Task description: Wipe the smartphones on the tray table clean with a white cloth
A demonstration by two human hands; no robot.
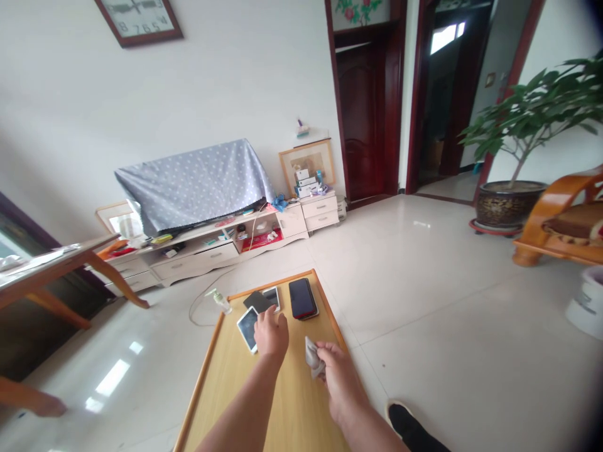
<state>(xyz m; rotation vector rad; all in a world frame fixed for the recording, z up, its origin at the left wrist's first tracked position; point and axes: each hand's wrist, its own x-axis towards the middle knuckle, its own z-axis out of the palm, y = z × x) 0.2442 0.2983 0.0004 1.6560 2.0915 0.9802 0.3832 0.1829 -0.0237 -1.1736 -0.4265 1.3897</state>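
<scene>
Wooden table (292, 402) | left hand (271, 333) on white phone (248, 328) | right hand (336, 370) grips cloth (311, 356) (crumpled)

Inventory, placed relative to the low wooden table (301, 414):

- Phones and tablets lying on its far end: four — white-framed device (247, 328), dark slab (255, 300), small screen (273, 295), red-edged black phone (302, 298).
- Crumpled cloths above its right side: one (311, 356).
- Spray bottles on the floor off its far left corner: one (220, 300).
- Hands above it: two — left hand (271, 334), right hand (336, 370).
- Potted plants far to its right: one (522, 157).
</scene>
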